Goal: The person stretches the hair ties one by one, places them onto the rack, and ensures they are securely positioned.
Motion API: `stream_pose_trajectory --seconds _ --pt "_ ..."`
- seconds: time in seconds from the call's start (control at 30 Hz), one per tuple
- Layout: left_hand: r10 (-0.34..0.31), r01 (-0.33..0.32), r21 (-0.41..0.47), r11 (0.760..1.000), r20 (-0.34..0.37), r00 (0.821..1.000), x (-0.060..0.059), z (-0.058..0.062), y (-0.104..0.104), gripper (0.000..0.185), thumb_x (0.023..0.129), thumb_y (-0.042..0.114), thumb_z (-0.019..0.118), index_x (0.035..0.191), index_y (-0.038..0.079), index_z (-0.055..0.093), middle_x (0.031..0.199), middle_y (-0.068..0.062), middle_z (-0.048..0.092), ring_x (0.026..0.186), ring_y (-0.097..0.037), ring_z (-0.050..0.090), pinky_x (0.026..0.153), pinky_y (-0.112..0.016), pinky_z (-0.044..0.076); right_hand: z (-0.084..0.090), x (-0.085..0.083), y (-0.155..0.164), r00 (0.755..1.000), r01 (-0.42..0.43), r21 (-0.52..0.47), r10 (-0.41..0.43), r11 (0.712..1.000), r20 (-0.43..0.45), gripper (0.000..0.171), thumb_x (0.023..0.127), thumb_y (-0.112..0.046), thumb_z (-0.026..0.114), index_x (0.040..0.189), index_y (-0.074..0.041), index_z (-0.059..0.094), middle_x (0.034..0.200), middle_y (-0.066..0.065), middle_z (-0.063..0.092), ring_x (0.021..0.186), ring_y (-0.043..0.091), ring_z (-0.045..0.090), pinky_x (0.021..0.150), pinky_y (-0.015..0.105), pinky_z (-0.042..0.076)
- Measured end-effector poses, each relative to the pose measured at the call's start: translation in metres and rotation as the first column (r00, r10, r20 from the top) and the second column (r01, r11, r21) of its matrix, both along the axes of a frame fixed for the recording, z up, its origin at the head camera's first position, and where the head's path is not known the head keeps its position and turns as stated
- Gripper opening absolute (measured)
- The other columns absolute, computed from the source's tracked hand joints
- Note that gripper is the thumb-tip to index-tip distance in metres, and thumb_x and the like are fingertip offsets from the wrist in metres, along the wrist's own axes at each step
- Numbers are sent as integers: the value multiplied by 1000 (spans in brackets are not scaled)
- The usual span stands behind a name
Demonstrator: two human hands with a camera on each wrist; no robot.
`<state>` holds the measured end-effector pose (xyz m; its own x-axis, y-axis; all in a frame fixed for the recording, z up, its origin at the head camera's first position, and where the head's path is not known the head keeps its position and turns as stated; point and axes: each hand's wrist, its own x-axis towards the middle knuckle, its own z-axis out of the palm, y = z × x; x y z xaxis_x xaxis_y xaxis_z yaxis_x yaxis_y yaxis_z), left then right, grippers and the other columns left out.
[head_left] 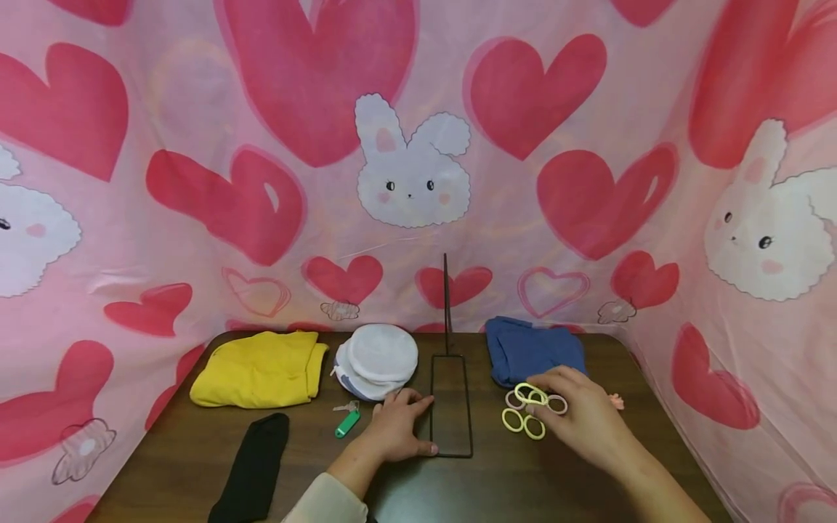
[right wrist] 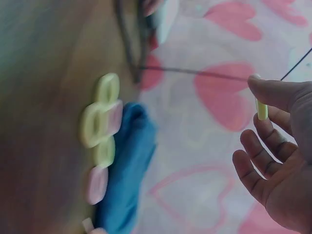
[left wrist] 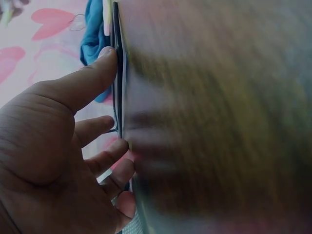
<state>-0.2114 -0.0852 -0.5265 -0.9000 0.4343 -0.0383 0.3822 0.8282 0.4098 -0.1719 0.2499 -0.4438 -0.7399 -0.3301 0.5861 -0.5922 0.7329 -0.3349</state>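
Left hand (head_left: 395,428) rests flat on the bench (head_left: 163,465), fingers straight, thumb and fingertips touching the left edge of the black wire stand's (head_left: 451,407) rectangular base, steadying it rather than gripping. Right hand (head_left: 575,418) hovers over the cluster of hair ties (head_left: 528,410) just right of the stand; the right wrist view shows a yellow hair tie (right wrist: 262,109) pinched between thumb and forefinger, other fingers loosely spread. Remaining ties, yellow and pink, lie on the bench in front of the blue cloth (head_left: 532,350). Upright rod of the stand looks bare, so no tie appears loaded yet; judging by this, work is at its start, one tie lifted and the rest to go. Yellow cloth (head_left: 258,369), white pads (head_left: 379,359), green key tag (head_left: 347,423), black sock (head_left: 255,465) sit left, untouched.
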Motion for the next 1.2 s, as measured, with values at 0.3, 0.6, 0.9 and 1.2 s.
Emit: stream_pose_trajectory --seconds 0.3,0.6,0.9,1.2 --pt "6 -5 -27 1000 17 1000 -1 -1 -2 88 74 57 88 150 24 58 138 -6 51 122 -31 45 87 -47 38 47 2 -39 994 -113 -70 111 991 -23 42 77 -19 93 115 -25 76 108 -16 66 101 6 60 78 19 47" --pt "11 -11 -50 999 10 1000 -1 -1 -2 88 74 58 88 149 21 60 139 -7 51 124 -33 44 88 -50 40 87 3 -71 984 -174 -87 171 981 -43 43 80 -27 92 120 -24 76 116 -14 64 109 7 62 88 28 51" --pt "20 -17 -80 997 35 999 -2 -3 0 88 75 60 87 150 24 58 141 -5 48 124 -32 43 88 -50 41 107 0 -90 955 -278 -106 263 955 -137 45 79 -21 92 122 -21 77 117 -7 67 108 12 64 89 23 49" --pt "28 -23 -113 993 42 999 -1 1 5 88 75 60 86 151 25 58 141 -5 48 122 -31 44 86 -49 41 107 -16 -98 950 -282 -81 267 956 -161 40 80 -20 92 117 -15 78 111 -4 67 102 12 64 82 35 54"
